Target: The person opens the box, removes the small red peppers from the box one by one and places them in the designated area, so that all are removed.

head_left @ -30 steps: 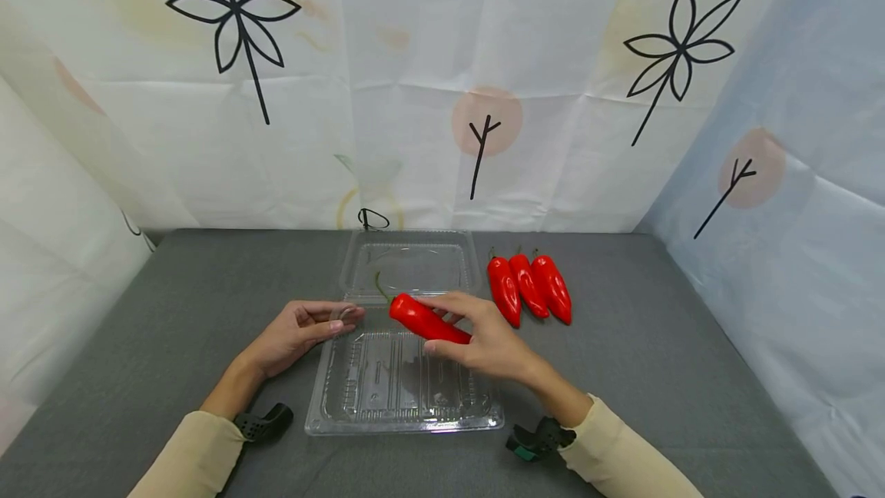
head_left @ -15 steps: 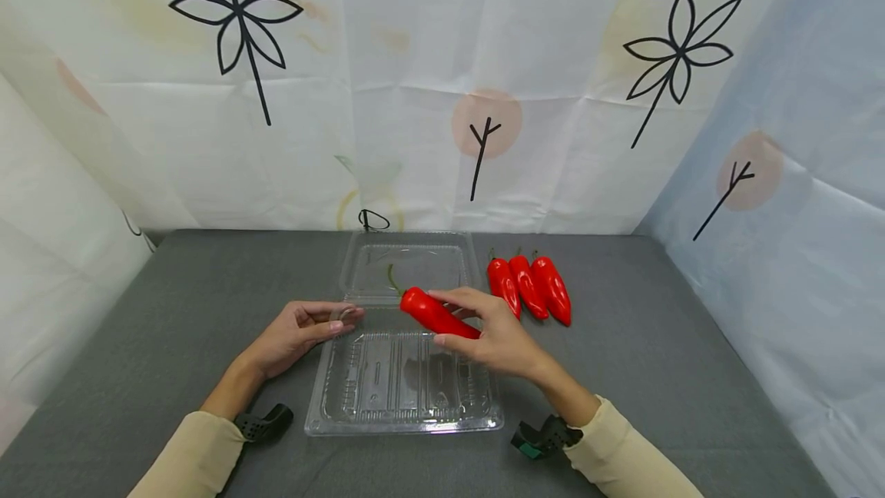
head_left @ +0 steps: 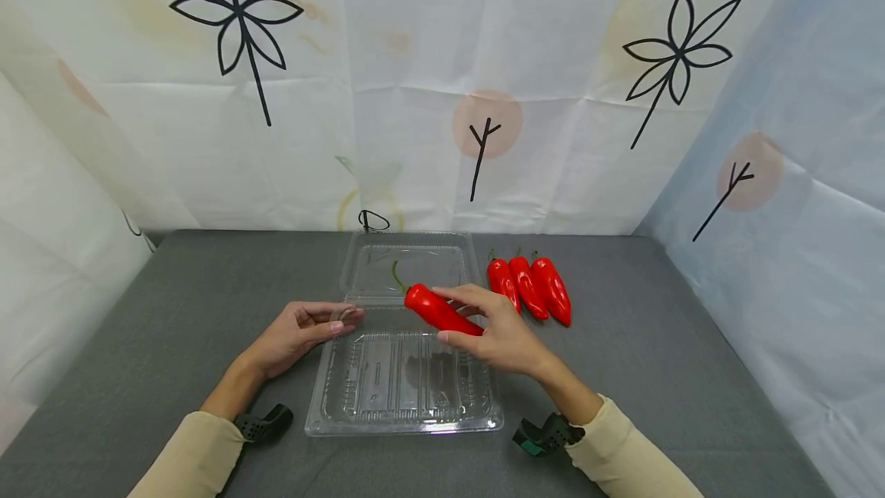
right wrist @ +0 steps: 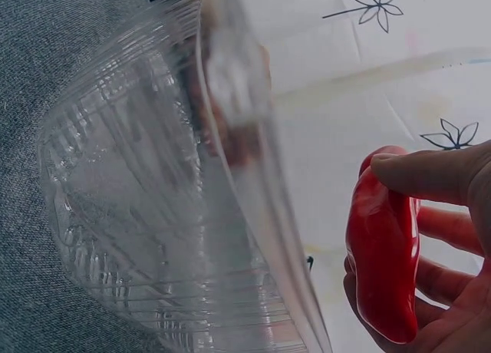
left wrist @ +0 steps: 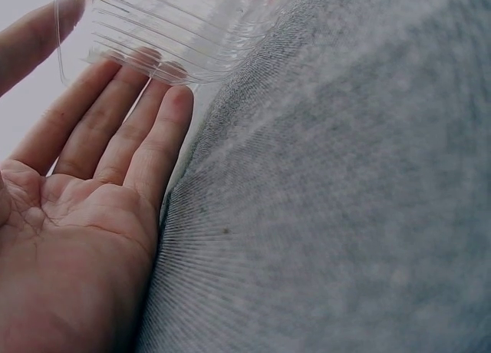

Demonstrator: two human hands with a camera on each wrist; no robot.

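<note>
My right hand (head_left: 501,333) grips a red chili pepper (head_left: 439,309), raised over the clear plastic container (head_left: 404,427). The pepper's green stem points away to the upper left. In the right wrist view, the thumb lies across the pepper (right wrist: 380,245) with the fingers behind it. My left hand (head_left: 293,335) holds the container's left side near the hinge. The left wrist view shows its thumb at the rim and its nearly straight fingers against the ribbed wall (left wrist: 176,31). The container's lid (head_left: 411,260) lies folded back at the far side.
Three more red peppers (head_left: 528,287) lie side by side on the grey tablecloth (head_left: 622,375), right of the lid. A white patterned cloth (head_left: 415,60) stands behind the table. Black wrist bands (head_left: 264,423) sit near both sleeve cuffs.
My right hand has shifted a little rightward and away with the pepper, overlapping the nearest loose pepper more. My left hand and the container stay where they were.
</note>
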